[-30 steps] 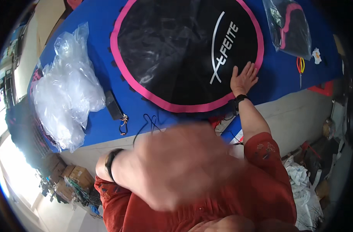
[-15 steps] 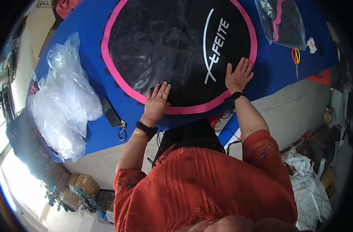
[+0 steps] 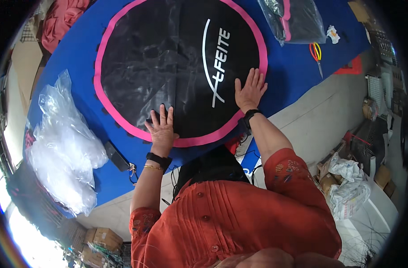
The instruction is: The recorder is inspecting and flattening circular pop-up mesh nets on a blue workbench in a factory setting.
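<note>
A large round black mat (image 3: 137,62) with a pink border and small dark tabs along its edge lies flat. White lettering and a curved white line mark its right half. My left hand (image 3: 161,129) rests on the mat's near-left part beside the pink border, fingers spread and palm down. My right hand (image 3: 251,91) lies open at the near-right rim, its fingers reaching over the black surface and the border. Both palms press on the mat and neither hand grips anything. Faint creases and shiny patches run across the black sheet.
The blue table (image 3: 280,85) carries clear plastic bags (image 3: 65,147) and a dark flat case (image 3: 117,156) at left. At the far right lie a bagged black-and-pink item (image 3: 298,22), scissors (image 3: 316,56) and a crumpled white scrap (image 3: 332,35). Cardboard boxes (image 3: 103,239) stand below left.
The whole view has shifted, so the table and mat appear further left and lower. My hands stay flat on the mat, with the left fingers a little more spread.
</note>
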A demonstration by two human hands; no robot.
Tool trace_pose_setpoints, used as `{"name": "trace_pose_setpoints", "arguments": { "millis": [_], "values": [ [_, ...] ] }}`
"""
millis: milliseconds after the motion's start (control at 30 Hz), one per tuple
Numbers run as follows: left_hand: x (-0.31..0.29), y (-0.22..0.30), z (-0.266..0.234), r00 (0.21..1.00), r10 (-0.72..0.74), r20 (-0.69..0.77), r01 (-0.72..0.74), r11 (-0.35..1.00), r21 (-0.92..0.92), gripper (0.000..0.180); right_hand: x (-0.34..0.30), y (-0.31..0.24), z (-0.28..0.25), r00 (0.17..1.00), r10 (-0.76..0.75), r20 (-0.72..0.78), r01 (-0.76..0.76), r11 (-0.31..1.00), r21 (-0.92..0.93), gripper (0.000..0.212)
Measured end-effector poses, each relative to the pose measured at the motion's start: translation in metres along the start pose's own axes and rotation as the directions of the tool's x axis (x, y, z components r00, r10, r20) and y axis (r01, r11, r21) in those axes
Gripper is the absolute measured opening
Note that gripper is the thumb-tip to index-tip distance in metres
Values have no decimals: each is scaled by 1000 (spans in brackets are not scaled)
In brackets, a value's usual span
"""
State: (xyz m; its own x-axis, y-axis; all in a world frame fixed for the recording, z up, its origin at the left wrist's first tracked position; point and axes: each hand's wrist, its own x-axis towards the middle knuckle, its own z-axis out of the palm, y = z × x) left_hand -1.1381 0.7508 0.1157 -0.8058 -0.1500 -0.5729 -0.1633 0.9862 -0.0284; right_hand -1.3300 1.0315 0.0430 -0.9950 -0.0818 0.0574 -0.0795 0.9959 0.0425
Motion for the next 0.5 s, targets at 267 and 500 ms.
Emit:
{"name": "trace_pose_setpoints", "arguments": {
  "millis": [267,500],
  "values": [
    [13,10,-13,996,4,84,-6,1000,21,131,1,3,0,1000,15,-2,-15,999,32,77],
    [15,10,-7,998,6,67,-11,998,67,130,1,0,-6,1000,24,2,-24,997,79,77]
  ]
}}
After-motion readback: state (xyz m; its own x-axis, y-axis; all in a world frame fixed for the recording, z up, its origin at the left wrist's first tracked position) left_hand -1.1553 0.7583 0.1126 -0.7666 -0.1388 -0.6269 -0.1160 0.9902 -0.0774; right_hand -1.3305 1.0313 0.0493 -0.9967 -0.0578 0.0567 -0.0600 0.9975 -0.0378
